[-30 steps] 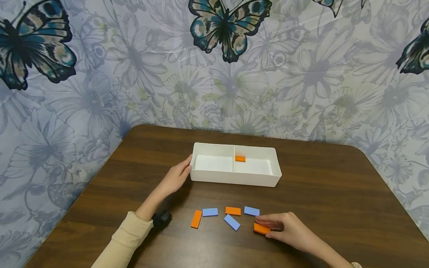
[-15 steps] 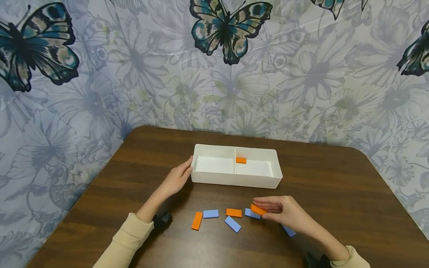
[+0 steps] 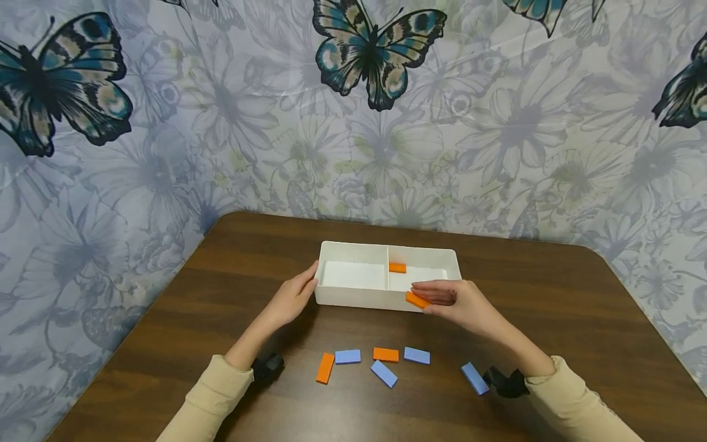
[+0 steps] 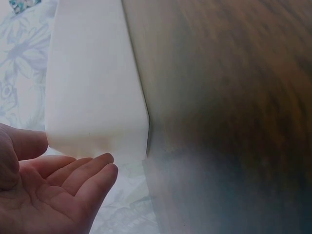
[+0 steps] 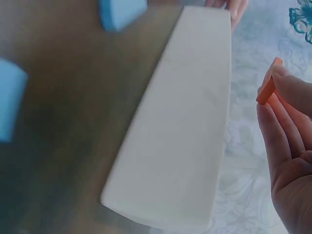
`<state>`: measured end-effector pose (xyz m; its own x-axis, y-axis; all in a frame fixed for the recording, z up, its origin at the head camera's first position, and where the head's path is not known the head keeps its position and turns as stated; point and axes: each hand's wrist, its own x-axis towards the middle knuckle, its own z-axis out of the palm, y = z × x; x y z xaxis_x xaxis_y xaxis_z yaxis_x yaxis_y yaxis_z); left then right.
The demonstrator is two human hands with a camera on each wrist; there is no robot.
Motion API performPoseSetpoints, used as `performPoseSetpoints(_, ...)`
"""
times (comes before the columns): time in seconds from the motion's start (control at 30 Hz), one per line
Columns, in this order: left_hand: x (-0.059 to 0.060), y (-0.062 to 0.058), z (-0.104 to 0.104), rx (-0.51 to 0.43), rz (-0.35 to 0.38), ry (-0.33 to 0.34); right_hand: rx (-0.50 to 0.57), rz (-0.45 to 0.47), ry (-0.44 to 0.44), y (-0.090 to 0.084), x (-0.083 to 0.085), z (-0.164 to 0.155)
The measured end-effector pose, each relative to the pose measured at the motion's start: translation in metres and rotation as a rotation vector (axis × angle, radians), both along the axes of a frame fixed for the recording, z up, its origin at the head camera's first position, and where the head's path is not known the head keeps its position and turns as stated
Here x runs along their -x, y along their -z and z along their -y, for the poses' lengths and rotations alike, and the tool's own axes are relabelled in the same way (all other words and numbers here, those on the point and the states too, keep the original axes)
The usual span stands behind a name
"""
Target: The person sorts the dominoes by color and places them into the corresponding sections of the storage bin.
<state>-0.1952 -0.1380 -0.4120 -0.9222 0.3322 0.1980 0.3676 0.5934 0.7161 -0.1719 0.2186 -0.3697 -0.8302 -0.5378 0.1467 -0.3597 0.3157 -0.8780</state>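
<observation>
A white two-compartment box (image 3: 353,297) stands on the table, with one orange block (image 3: 397,267) in its right compartment against the divider. My left hand (image 3: 288,299) rests its fairly straight fingers on the box's left end; in the left wrist view the fingertips (image 4: 108,159) touch that end wall. My right hand (image 3: 469,309) pinches another orange block (image 5: 269,82) between thumb and fingers, in front of and above the box's near right wall. Nearer on the table lie orange blocks (image 3: 385,355) and blue blocks (image 3: 383,374), spread loosely.
One blue block (image 3: 475,378) lies apart at the right, beside the right wrist's black camera (image 3: 505,383). The brown wooden table (image 3: 530,288) ends at a wall covering with flowers and butterflies (image 3: 381,55) behind the box.
My right hand has picked up the orange block from the right of the row and carried it forward to the box. The left hand stays at the box's left end.
</observation>
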Motion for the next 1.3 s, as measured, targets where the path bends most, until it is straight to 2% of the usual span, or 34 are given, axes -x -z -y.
performPoseSetpoints(0.23, -0.002, 0.005, -0.001, -0.001, 0.015, 0.0, -0.042, -0.033, 0.035, 0.001, 0.034, 0.004)
performPoseSetpoints(0.53, -0.003, 0.003, -0.001, -0.008, 0.011, 0.001, -0.175, -0.101, -0.038, 0.017, 0.076, 0.011)
performPoseSetpoints(0.6, -0.002, 0.003, -0.001, -0.011, 0.01, 0.002, -0.203, -0.094, -0.044, 0.012, 0.076, 0.018)
performPoseSetpoints(0.77, -0.002, 0.001, -0.003, -0.017, 0.013, -0.002, -0.248, -0.076, -0.041, 0.021, 0.088, 0.025)
performPoseSetpoints(0.83, -0.001, 0.001, -0.003, -0.014, 0.014, -0.005, -0.255, -0.078, -0.047, 0.032, 0.098, 0.023)
performPoseSetpoints(1.07, 0.001, 0.001, -0.004, -0.005, 0.017, -0.001, -0.253, -0.092, -0.096, 0.037, 0.106, 0.028)
performPoseSetpoints(1.3, 0.002, -0.001, -0.004, -0.012, 0.007, -0.007, -0.334, -0.135, -0.096, 0.043, 0.112, 0.032)
